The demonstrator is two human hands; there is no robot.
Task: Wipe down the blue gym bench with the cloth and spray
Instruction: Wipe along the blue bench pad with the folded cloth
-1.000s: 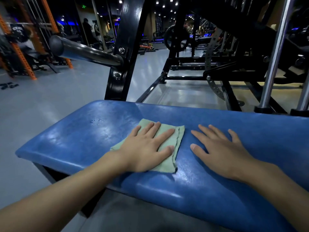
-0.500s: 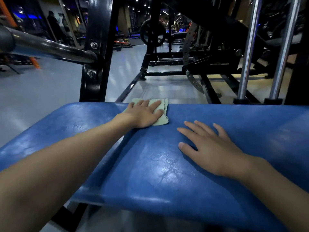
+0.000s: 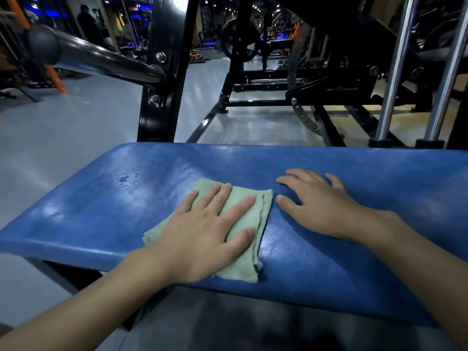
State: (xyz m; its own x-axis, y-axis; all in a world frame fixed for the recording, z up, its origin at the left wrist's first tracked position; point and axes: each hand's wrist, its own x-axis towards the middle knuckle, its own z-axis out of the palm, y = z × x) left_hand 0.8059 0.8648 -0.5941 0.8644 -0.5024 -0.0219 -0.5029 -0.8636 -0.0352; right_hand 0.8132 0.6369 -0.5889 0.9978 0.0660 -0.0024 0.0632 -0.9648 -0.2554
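Note:
The blue gym bench [image 3: 379, 262] stretches across the view, its padded top glossy and creased. A folded pale green cloth [image 3: 255, 219] lies flat on it near the front edge. My left hand [image 3: 202, 234] presses down on the cloth with straight, spread fingers. Just to the right of the cloth, my right hand [image 3: 319, 206] rests palm down on the bare blue pad. A few wet droplets [image 3: 125, 178] sit on the pad left of the cloth. No spray bottle is in view.
A black steel upright [image 3: 162, 72] with a thick black bar [image 3: 101, 59] stands right behind the bench at left. Two chrome guide rods [image 3: 395, 72] and a black machine frame [image 3: 291, 82] rise behind at right. Grey floor [image 3: 50, 138] lies to the left.
My left hand has pulled the cloth back from the bench's far edge to its front edge. My right hand stays flat on the pad.

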